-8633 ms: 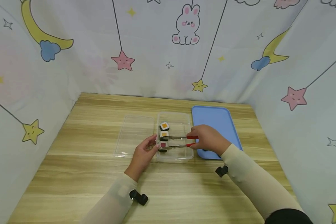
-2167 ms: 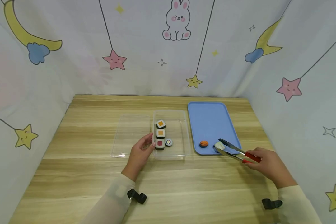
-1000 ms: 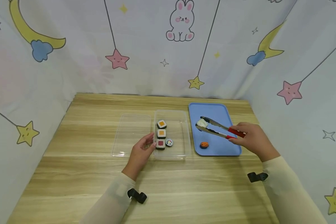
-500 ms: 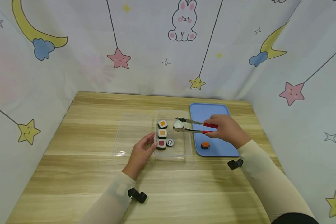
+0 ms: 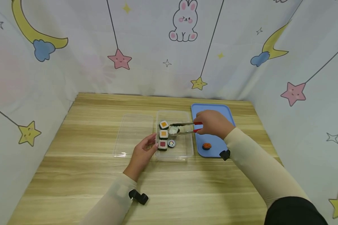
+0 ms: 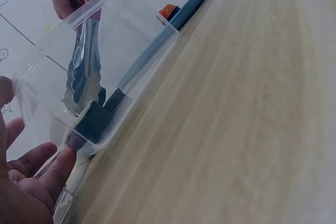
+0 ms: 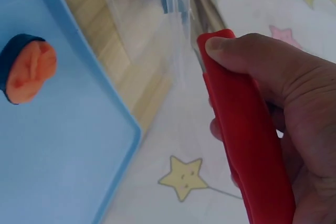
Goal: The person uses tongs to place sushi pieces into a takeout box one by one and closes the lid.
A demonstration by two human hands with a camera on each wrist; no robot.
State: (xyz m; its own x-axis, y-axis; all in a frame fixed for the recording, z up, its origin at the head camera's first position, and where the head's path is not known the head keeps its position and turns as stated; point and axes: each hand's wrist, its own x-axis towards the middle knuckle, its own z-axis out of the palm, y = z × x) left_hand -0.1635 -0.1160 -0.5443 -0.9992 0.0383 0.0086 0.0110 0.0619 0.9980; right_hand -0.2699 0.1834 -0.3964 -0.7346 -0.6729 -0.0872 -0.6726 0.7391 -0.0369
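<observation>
Left of the left grip (image 5: 141,155) (bare hand), on the pale wood-grain surface (image 5: 169,187): clear rectangular plastic lid (image 5: 133,136), lying flat. Left grip: fingers loosely spread, holding nothing; fingertips at the left wall of a clear rectangular plastic container (image 5: 185,147). Just right of the left grip, inside that wall, a file of three squarish, dark-sided, white-topped rolls: dark-red-centred roll (image 5: 162,145) nearest it, orange-centred roll (image 5: 163,134) next, second orange-centred roll (image 5: 164,124) farthest. Small round roll with multicoloured centre (image 5: 171,143) beside the dark-red one. Farther from the left grip, right of the middle roll: white-topped sushi piece (image 5: 173,130), between the tips of red-handled metal tongs (image 7: 244,124); contact with container floor cannot be told. Right grip (image 5: 214,122): thumb and fingers closed on both red handles, tong arms slightly apart. Below the right grip: light-blue rounded rectangular tray (image 5: 212,137); on its near side, orange-topped, dark-sided sushi piece (image 5: 207,146).
</observation>
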